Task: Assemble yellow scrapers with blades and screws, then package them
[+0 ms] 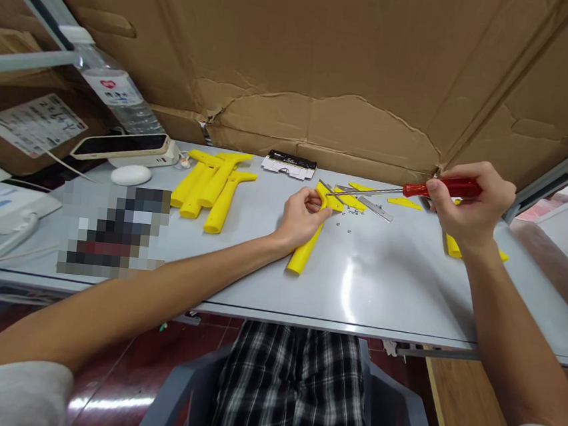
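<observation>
My left hand is wrapped round the upper part of a yellow handle, whose round lower end points toward the table's front edge. In my right hand is a screwdriver with a red grip, held nearly level. Its metal shaft reaches left, and the tip is at the head of the yellow handle, just beside my left fingers. Behind and right of the handle lie flat yellow pieces, a metal blade and several small screws.
Several yellow handles lie left of centre. A small black-and-white box rests against the cardboard. At the left are a phone, a water bottle and cables. More yellow parts sit behind my right wrist.
</observation>
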Demonstrator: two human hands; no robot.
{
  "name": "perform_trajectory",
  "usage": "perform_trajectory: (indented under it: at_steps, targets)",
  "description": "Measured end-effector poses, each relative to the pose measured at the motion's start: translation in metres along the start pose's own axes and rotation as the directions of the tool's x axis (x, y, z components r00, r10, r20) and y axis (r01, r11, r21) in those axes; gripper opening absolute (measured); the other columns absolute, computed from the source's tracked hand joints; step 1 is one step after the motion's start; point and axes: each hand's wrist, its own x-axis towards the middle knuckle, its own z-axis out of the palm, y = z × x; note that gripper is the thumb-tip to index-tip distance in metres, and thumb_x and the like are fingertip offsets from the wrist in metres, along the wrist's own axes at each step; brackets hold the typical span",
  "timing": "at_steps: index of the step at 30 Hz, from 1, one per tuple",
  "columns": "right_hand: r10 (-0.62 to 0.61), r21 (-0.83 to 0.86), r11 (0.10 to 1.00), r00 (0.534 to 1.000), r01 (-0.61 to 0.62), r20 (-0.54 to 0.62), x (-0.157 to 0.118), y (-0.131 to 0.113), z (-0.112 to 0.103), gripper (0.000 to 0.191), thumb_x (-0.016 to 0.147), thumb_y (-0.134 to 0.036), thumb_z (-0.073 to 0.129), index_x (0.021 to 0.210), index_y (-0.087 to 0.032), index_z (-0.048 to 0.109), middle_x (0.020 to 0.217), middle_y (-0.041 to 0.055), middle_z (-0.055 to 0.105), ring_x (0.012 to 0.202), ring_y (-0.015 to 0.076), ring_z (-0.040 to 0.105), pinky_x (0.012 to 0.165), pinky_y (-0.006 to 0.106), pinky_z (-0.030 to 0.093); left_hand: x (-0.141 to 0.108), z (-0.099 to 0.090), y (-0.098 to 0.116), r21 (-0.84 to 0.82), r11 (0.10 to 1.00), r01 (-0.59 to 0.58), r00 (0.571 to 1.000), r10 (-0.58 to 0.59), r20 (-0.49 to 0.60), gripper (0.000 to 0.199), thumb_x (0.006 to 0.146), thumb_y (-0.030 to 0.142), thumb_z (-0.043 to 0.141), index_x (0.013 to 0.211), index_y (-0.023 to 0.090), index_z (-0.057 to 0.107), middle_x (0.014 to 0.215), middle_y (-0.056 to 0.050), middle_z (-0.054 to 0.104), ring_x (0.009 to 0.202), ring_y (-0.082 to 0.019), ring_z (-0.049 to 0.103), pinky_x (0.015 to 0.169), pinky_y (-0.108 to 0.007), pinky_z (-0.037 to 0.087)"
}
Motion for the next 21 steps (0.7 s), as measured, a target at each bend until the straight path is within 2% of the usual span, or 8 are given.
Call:
perform_trajectory:
  at_steps: [3, 5, 6, 8, 12, 16, 19, 21]
  targets:
    - [-0.149, 0.087, 0.985, 0.989, 0.151, -0.022, 0.0, 0.009, 0.007, 0.022, 0.084, -0.043, 0.08, 0.1, -0.031, 0.069, 0.083, 0.0015, 0.072, 0.066, 0.0227, 0.071, 0.056, 0.04, 0.057, 0.0, 0.001, 0.003, -0.015, 0.999, 0.028, 1.0, -0.028, -0.008, 0.026, 0.076, 0.016, 0.086, 0.091, 0.021, 0.066, 0.095, -0.004, 0.074, 0.085, -0.019, 0.067, 0.082, -0.036, 0.059]
    - [-0.196, 0.183, 0.963, 0.98, 0.199, -0.034, 0.001, 0.013, 0.013, 0.038, 0.077, -0.041, 0.08, 0.112, -0.031, 0.067, 0.102, 0.005, 0.073, 0.082, 0.0248, 0.073, 0.062, 0.042, 0.062, -0.001, 0.001, 0.004, -0.031, 0.999, 0.033, 0.999, -0.033, -0.002, 0.025, 0.077, 0.014, 0.085, 0.091, 0.021, 0.065, 0.094, -0.004, 0.074, 0.084, -0.019, 0.067, 0.081, -0.035, 0.059]
    - [-0.193, 0.216, 0.957, 0.981, 0.196, -0.034, 0.001, 0.014, 0.015, 0.045, 0.075, -0.04, 0.08, 0.117, -0.031, 0.066, 0.109, 0.0061, 0.071, 0.089, 0.0256, 0.072, 0.066, 0.043, 0.064, -0.001, 0.001, 0.005, -0.037, 0.999, 0.033, 0.999, -0.033, 0.003, 0.025, 0.077, 0.014, 0.085, 0.091, 0.021, 0.066, 0.094, -0.004, 0.074, 0.085, -0.019, 0.068, 0.081, -0.035, 0.06]
    - [-0.155, 0.228, 0.961, 0.987, 0.16, -0.039, 0.002, 0.01, 0.017, 0.048, 0.074, -0.038, 0.081, 0.119, -0.032, 0.063, 0.109, 0.0057, 0.067, 0.091, 0.0247, 0.069, 0.066, 0.042, 0.064, -0.001, 0.0, 0.004, -0.044, 0.998, 0.034, 0.999, -0.034, 0.009, 0.025, 0.077, 0.013, 0.085, 0.091, 0.021, 0.066, 0.094, -0.004, 0.074, 0.085, -0.019, 0.068, 0.081, -0.035, 0.06]
    - [-0.031, 0.204, 0.978, 1.0, 0.03, 0.001, -0.002, -0.001, 0.017, 0.042, 0.083, -0.044, 0.083, 0.116, -0.034, 0.06, 0.099, 0.0015, 0.065, 0.074, 0.0206, 0.068, 0.055, 0.038, 0.059, -0.001, -0.001, 0.001, -0.046, 0.998, 0.033, 0.999, -0.032, 0.017, 0.026, 0.077, 0.016, 0.086, 0.094, 0.021, 0.067, 0.099, -0.005, 0.074, 0.085, -0.02, 0.067, 0.079, -0.036, 0.059]
    - [0.064, 0.114, 0.992, 0.998, -0.063, 0.0, -0.009, 0.005, 0.013, 0.039, 0.089, -0.057, 0.085, 0.108, -0.033, 0.061, 0.086, -0.0005, 0.065, 0.055, 0.0182, 0.065, 0.046, 0.038, 0.049, 0.0, 0.0, -0.002, -0.073, 0.997, 0.001, 1.0, 0.0, 0.017, 0.027, 0.075, 0.016, 0.086, 0.093, 0.021, 0.067, 0.099, -0.006, 0.075, 0.086, -0.019, 0.067, 0.083, -0.037, 0.058]
    - [0.07, 0.013, 0.997, 0.997, -0.07, -0.011, -0.011, 0.012, 0.012, 0.037, 0.094, -0.064, 0.076, 0.107, -0.033, 0.062, 0.089, 0.0026, 0.065, 0.064, 0.0219, 0.07, 0.052, 0.041, 0.053, 0.001, 0.001, -0.004, -0.088, 0.996, -0.007, 1.0, 0.007, 0.008, 0.03, 0.073, 0.015, 0.087, 0.094, 0.02, 0.068, 0.099, -0.005, 0.076, 0.086, -0.019, 0.067, 0.083, -0.036, 0.058]
    - [0.025, 0.033, 0.999, 1.0, -0.025, -0.013, -0.01, 0.012, 0.014, 0.037, 0.094, -0.065, 0.072, 0.112, -0.034, 0.062, 0.098, 0.0052, 0.068, 0.077, 0.0259, 0.074, 0.058, 0.044, 0.059, 0.001, 0.002, -0.005, -0.089, 0.996, -0.007, 1.0, 0.008, 0.006, 0.029, 0.074, 0.015, 0.087, 0.095, 0.02, 0.068, 0.098, -0.005, 0.076, 0.085, -0.018, 0.067, 0.081, -0.035, 0.057]
